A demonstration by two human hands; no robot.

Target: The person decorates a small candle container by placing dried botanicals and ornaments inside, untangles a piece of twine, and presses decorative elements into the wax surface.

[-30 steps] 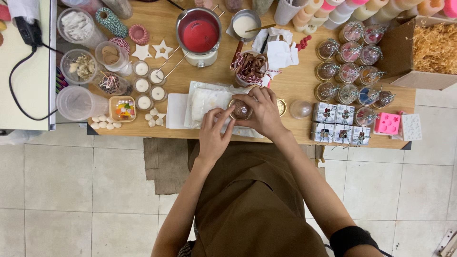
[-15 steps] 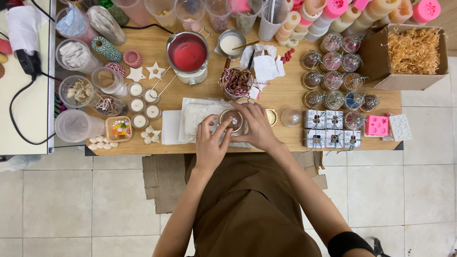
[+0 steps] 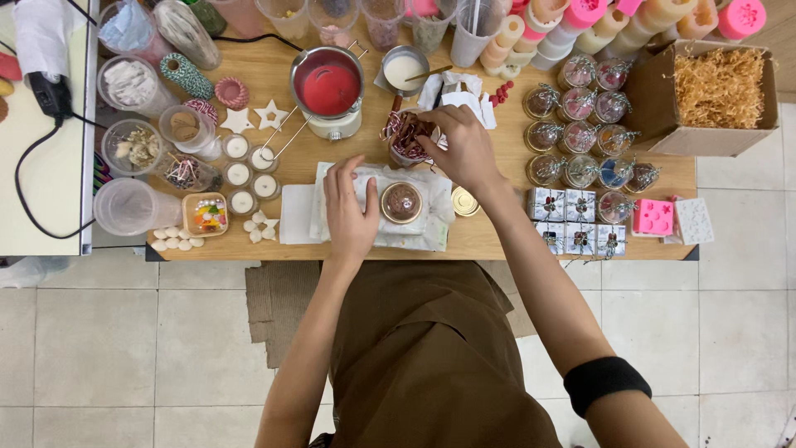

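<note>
I see a crowded wooden table point(image 3: 497, 236) over pale floor tiles. My right hand point(image 3: 464, 149) reaches into a clear cup of reddish shreds point(image 3: 408, 137) at upper centre, fingertips hidden; grip unclear. My left hand point(image 3: 350, 207), fingers loosely curled, rests on white paper point(image 3: 298, 211) beside the small round glass jar point(image 3: 401, 202), centre.

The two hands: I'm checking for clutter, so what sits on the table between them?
In the head view, a small round jar with brownish filling sits on white cloth between the left hand and right hand.
</note>
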